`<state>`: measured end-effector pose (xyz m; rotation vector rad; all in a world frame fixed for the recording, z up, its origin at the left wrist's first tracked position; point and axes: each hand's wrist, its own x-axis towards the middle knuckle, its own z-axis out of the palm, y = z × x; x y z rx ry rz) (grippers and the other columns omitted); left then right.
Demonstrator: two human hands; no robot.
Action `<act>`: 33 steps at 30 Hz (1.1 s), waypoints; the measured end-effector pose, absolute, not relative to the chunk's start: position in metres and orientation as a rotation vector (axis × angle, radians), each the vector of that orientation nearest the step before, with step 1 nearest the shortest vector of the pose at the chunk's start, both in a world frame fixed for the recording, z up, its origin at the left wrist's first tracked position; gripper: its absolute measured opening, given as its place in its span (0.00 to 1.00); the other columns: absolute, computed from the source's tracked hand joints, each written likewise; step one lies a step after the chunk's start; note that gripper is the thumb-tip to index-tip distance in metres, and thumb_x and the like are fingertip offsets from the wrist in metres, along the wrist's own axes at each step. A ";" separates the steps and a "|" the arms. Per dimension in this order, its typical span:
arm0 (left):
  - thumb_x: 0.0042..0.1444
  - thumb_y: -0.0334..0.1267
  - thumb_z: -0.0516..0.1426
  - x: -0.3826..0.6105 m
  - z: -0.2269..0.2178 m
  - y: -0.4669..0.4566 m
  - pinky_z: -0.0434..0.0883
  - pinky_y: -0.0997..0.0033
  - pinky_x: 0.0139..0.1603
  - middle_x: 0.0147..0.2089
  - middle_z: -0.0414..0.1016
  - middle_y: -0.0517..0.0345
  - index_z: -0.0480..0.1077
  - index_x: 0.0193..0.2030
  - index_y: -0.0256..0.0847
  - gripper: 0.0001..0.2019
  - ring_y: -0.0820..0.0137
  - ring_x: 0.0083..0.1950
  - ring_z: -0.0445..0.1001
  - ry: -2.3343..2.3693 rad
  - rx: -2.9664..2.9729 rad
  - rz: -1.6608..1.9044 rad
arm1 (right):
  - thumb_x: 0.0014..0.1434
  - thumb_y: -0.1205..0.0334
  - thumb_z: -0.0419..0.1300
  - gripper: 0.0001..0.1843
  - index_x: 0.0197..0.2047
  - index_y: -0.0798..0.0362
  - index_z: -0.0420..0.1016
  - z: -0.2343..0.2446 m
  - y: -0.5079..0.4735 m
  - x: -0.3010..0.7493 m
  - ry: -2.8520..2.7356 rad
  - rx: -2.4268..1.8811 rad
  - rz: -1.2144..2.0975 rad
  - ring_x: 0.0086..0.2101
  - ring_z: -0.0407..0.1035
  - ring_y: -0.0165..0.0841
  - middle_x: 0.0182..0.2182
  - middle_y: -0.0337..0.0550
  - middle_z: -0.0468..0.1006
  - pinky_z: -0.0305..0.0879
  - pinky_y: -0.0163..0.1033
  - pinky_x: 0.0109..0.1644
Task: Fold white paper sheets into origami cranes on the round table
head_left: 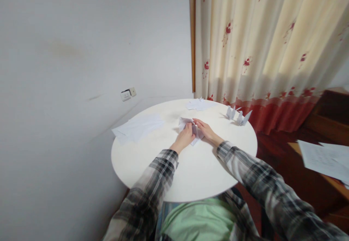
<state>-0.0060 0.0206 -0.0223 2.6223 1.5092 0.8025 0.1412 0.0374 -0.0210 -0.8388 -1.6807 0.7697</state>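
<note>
Midway across the worktop [201, 177], part-folded paper [199, 134] sits under the left hand [185, 136], fingers curled, and right hand [206, 130], straighter; whether they grip, I cannot tell. By the right edge, 2 folded figures [243, 119] look finished; left-edge sheets [139, 126] lie flat.

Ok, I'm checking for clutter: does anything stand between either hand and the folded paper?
Nothing visible does: the left hand and right hand are both at the folded paper. The loose sheets lie apart to the left, and the two paper figures stand apart to the right.
</note>
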 end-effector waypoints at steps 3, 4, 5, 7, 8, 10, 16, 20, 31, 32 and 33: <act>0.50 0.30 0.50 -0.005 -0.024 0.022 0.66 0.59 0.51 0.55 0.59 0.42 0.49 0.56 0.34 0.26 0.61 0.55 0.64 1.465 2.645 0.858 | 0.55 0.43 0.51 0.26 0.49 0.51 0.72 -0.020 0.037 0.141 -1.687 -0.815 0.769 0.52 0.63 0.36 0.51 0.44 0.71 0.50 0.47 0.61; 0.50 0.29 0.50 -0.005 -0.024 0.022 0.66 0.59 0.52 0.56 0.58 0.41 0.48 0.57 0.34 0.27 0.61 0.56 0.63 1.453 2.645 0.875 | 0.55 0.43 0.51 0.26 0.49 0.51 0.72 -0.020 0.037 0.141 -1.684 -0.820 0.775 0.52 0.63 0.37 0.51 0.45 0.71 0.50 0.47 0.61; 0.50 0.29 0.50 -0.005 -0.024 0.022 0.65 0.59 0.53 0.57 0.57 0.41 0.48 0.57 0.34 0.27 0.61 0.57 0.63 1.445 2.640 0.886 | 0.55 0.42 0.51 0.27 0.49 0.51 0.72 -0.020 0.037 0.141 -1.679 -0.829 0.780 0.52 0.63 0.37 0.51 0.45 0.71 0.50 0.47 0.61; 0.50 0.29 0.51 -0.005 -0.024 0.022 0.65 0.59 0.53 0.57 0.58 0.39 0.47 0.58 0.33 0.28 0.61 0.56 0.64 1.446 2.612 0.887 | 0.54 0.41 0.51 0.27 0.48 0.51 0.73 -0.019 0.037 0.141 -1.669 -0.844 0.786 0.52 0.63 0.37 0.50 0.45 0.72 0.50 0.47 0.61; 0.50 0.30 0.51 -0.005 -0.024 0.022 0.66 0.59 0.52 0.57 0.58 0.38 0.46 0.59 0.32 0.29 0.61 0.55 0.65 1.453 2.594 0.879 | 0.54 0.41 0.51 0.27 0.48 0.51 0.73 -0.019 0.037 0.141 -1.665 -0.847 0.787 0.52 0.64 0.37 0.50 0.44 0.72 0.50 0.47 0.61; 0.50 0.30 0.51 -0.006 -0.024 0.022 0.66 0.60 0.51 0.57 0.59 0.37 0.44 0.60 0.32 0.31 0.61 0.53 0.67 1.465 2.557 0.857 | 0.54 0.41 0.50 0.27 0.47 0.51 0.73 -0.018 0.036 0.141 -1.658 -0.844 0.782 0.51 0.64 0.37 0.50 0.44 0.72 0.51 0.47 0.61; 0.48 0.29 0.53 -0.006 -0.022 0.023 0.68 0.61 0.49 0.60 0.58 0.33 0.33 0.64 0.32 0.41 0.59 0.52 0.69 1.462 2.504 0.806 | 0.56 0.43 0.49 0.27 0.50 0.50 0.71 -0.011 0.028 0.143 -1.674 -0.816 0.709 0.50 0.64 0.37 0.50 0.45 0.72 0.54 0.47 0.59; 0.49 0.29 0.53 -0.006 -0.021 0.023 0.69 0.61 0.45 0.58 0.60 0.32 0.27 0.65 0.33 0.43 0.60 0.45 0.73 1.512 2.482 0.758 | 0.58 0.45 0.48 0.25 0.50 0.50 0.71 -0.010 0.027 0.144 -1.690 -0.803 0.689 0.50 0.64 0.37 0.50 0.44 0.72 0.56 0.46 0.57; 0.52 0.30 0.50 -0.006 -0.019 0.019 0.69 0.66 0.44 0.58 0.63 0.37 0.29 0.66 0.36 0.40 0.64 0.44 0.73 1.496 2.572 0.724 | 0.55 0.43 0.51 0.28 0.53 0.49 0.68 -0.015 0.033 0.143 -1.667 -0.833 0.660 0.54 0.61 0.38 0.52 0.44 0.70 0.51 0.47 0.60; 0.52 0.30 0.50 -0.006 -0.020 0.020 0.69 0.66 0.44 0.58 0.63 0.37 0.29 0.66 0.36 0.40 0.64 0.44 0.73 1.494 2.575 0.726 | 0.55 0.42 0.51 0.28 0.53 0.49 0.68 -0.014 0.033 0.143 -1.668 -0.827 0.661 0.54 0.60 0.38 0.52 0.44 0.70 0.51 0.47 0.60; 0.52 0.30 0.50 -0.006 -0.021 0.021 0.69 0.66 0.44 0.58 0.62 0.38 0.28 0.66 0.37 0.40 0.64 0.44 0.73 1.491 2.576 0.729 | 0.55 0.42 0.50 0.27 0.53 0.49 0.68 -0.013 0.032 0.143 -1.668 -0.819 0.661 0.54 0.61 0.38 0.52 0.44 0.70 0.52 0.46 0.60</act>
